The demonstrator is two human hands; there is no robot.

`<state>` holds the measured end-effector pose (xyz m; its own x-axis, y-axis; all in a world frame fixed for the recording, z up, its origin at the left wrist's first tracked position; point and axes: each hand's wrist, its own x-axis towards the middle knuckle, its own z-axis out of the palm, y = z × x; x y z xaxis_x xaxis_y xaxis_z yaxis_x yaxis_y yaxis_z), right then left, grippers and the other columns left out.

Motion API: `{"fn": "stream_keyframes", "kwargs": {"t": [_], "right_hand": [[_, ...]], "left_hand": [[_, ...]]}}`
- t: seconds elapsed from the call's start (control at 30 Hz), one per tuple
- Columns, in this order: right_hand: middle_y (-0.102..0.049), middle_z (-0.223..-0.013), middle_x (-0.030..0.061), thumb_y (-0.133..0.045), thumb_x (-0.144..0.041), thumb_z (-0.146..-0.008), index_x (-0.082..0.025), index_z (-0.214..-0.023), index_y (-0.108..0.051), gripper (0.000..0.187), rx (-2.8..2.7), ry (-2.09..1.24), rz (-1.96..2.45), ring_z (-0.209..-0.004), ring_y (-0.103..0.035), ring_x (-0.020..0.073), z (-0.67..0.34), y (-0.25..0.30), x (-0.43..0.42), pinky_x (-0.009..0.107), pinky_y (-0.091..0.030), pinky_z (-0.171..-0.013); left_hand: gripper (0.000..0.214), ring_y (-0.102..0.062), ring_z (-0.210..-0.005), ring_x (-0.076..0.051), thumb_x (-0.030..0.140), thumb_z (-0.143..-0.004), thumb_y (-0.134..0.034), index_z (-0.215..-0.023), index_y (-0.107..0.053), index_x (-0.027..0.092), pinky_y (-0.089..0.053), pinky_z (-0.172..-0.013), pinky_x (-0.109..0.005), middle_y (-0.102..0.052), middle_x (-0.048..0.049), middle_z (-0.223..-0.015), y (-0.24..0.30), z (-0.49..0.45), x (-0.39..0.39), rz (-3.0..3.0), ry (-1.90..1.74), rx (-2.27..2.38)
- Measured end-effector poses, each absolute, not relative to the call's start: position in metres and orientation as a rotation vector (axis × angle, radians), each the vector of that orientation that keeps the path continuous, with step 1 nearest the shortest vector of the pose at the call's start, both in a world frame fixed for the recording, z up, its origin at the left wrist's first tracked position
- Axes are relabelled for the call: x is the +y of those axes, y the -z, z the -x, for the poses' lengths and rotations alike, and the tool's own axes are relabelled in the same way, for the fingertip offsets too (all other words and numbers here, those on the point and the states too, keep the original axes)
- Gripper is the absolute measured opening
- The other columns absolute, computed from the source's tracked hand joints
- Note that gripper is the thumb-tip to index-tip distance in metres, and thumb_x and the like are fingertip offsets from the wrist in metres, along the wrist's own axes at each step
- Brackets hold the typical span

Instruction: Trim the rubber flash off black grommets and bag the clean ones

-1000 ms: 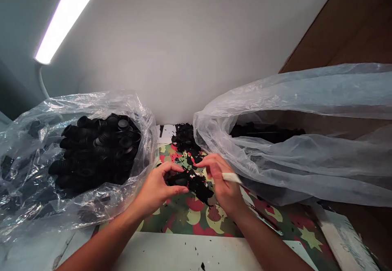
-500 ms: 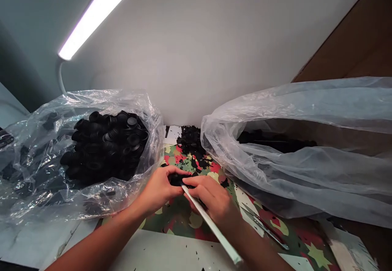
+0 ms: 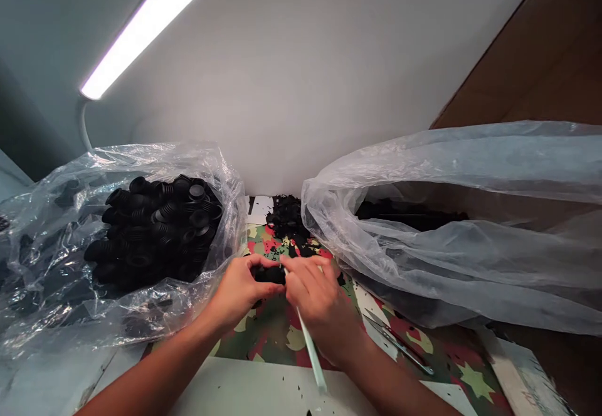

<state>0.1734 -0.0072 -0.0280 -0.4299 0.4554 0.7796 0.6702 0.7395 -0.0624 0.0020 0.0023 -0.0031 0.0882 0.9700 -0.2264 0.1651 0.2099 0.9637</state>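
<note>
My left hand is closed on a small black rubber part, held just above a camouflage-patterned mat. Right beside it, my right hand grips a thin pale stick tool. The tool's tip rests against the black part and its handle slants down toward me. The two hands touch each other at the fingertips. A heap of black scraps lies on the mat just beyond the hands.
On the left an open clear plastic bag holds several black ribbed rubber parts. A larger clear bag with dark contents spreads over the right. Metal tweezers lie on the mat at right. A lamp bar glows above.
My right hand swung the pale tool round from pointing right to tip-on-part, then moved closer to the left hand. The loose scraps under the hands are no longer seen there.
</note>
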Motion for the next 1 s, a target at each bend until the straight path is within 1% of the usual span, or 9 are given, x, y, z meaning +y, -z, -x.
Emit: {"fn": "stream_keyframes", "kwargs": {"t": [0.2,0.27,0.33,0.43,0.5,0.57,0.67,0.83,1.0], "right_hand": [[-0.069,-0.078,0.0044,-0.045,-0.005,-0.09,-0.022,-0.082,-0.052,0.02,-2.124,0.152,1.162,-0.075,-0.064,0.0207,-0.189,0.04,0.019,0.033,-0.04,-0.076],[-0.065,-0.071,0.0022,-0.045,-0.005,-0.087,-0.022,-0.077,-0.05,0.021,-2.129,0.122,1.234,-0.069,-0.06,0.0201,-0.191,0.044,0.019,0.033,-0.039,-0.073],[-0.063,-0.068,0.0017,-0.044,-0.006,-0.085,-0.023,-0.074,-0.048,0.021,-2.093,0.065,1.293,-0.067,-0.058,0.0198,-0.195,0.042,0.018,0.032,-0.038,-0.071],[-0.066,-0.074,0.0021,-0.045,-0.01,-0.082,-0.023,-0.073,-0.048,0.016,-2.0,-0.228,1.325,-0.073,-0.061,0.0199,-0.201,0.034,0.016,0.031,-0.042,-0.072],[-0.07,-0.088,0.0033,-0.044,-0.011,-0.082,-0.023,-0.081,-0.052,0.015,-1.923,-0.468,1.239,-0.084,-0.064,0.0207,-0.204,0.028,0.015,0.031,-0.046,-0.077],[-0.07,-0.104,0.006,-0.042,-0.009,-0.082,-0.022,-0.096,-0.056,0.024,-1.872,-0.581,1.087,-0.097,-0.065,0.0215,-0.204,0.024,0.012,0.033,-0.049,-0.083],[-0.069,-0.106,0.0073,-0.039,-0.01,-0.091,-0.021,-0.114,-0.055,0.03,-1.903,-0.616,0.964,-0.093,-0.066,0.0199,-0.198,0.023,0.007,0.033,-0.051,-0.081],[-0.069,-0.093,0.0051,-0.05,-0.02,-0.099,-0.022,-0.1,-0.053,0.003,-2.098,-0.488,1.051,-0.081,-0.065,0.0199,-0.187,0.027,0.005,0.029,-0.048,-0.069],[-0.068,-0.084,0.0033,-0.051,-0.019,-0.101,-0.021,-0.092,-0.052,0.009,-2.244,-0.259,1.039,-0.074,-0.062,0.019,-0.187,0.03,0.009,0.029,-0.044,-0.069]], "left_hand": [[0.048,-0.045,-0.043,-0.009,0.027,-0.059,-0.083,-0.103,-0.07,0.015,-0.033,-0.04,-0.021,-0.059,0.0053,-0.056,0.004,0.002,0.003,-1.115,-0.885,1.226],[0.043,-0.053,-0.052,-0.011,0.029,-0.062,-0.083,-0.101,-0.071,0.017,-0.038,-0.045,-0.021,-0.063,0.0024,-0.068,0.007,0.003,0.004,-1.12,-0.944,1.215],[0.036,-0.062,-0.072,-0.015,0.03,-0.067,-0.082,-0.099,-0.072,0.018,-0.047,-0.06,-0.023,-0.069,-0.0019,-0.087,0.009,0.005,0.005,-1.171,-1.027,1.19],[0.032,-0.065,-0.099,-0.022,0.032,-0.074,-0.079,-0.104,-0.072,0.02,-0.05,-0.084,-0.029,-0.071,-0.0059,-0.108,0.008,0.007,0.006,-1.289,-1.077,1.138],[0.033,-0.064,-0.105,-0.025,0.035,-0.076,-0.077,-0.106,-0.072,0.021,-0.05,-0.089,-0.033,-0.072,-0.0073,-0.111,0.006,0.007,0.006,-1.361,-1.048,1.149],[0.031,-0.063,-0.11,-0.029,0.035,-0.076,-0.078,-0.103,-0.074,0.022,-0.05,-0.091,-0.037,-0.072,-0.0085,-0.115,0.006,0.005,0.006,-1.454,-1.031,1.168],[0.025,-0.058,-0.118,-0.031,0.032,-0.072,-0.081,-0.095,-0.078,0.025,-0.044,-0.101,-0.042,-0.073,-0.0081,-0.117,0.007,0.004,0.006,-1.644,-1.082,1.183],[0.026,-0.064,-0.098,-0.027,0.026,-0.074,-0.077,-0.101,-0.079,0.026,-0.047,-0.092,-0.039,-0.076,-0.0053,-0.098,0.004,0.004,0.004,-1.766,-1.039,1.245],[0.028,-0.063,-0.074,-0.021,0.035,-0.081,-0.071,-0.106,-0.075,0.023,-0.047,-0.068,-0.03,-0.073,-0.0043,-0.093,0.001,0.003,0.0,-1.691,-0.926,1.225]]}}
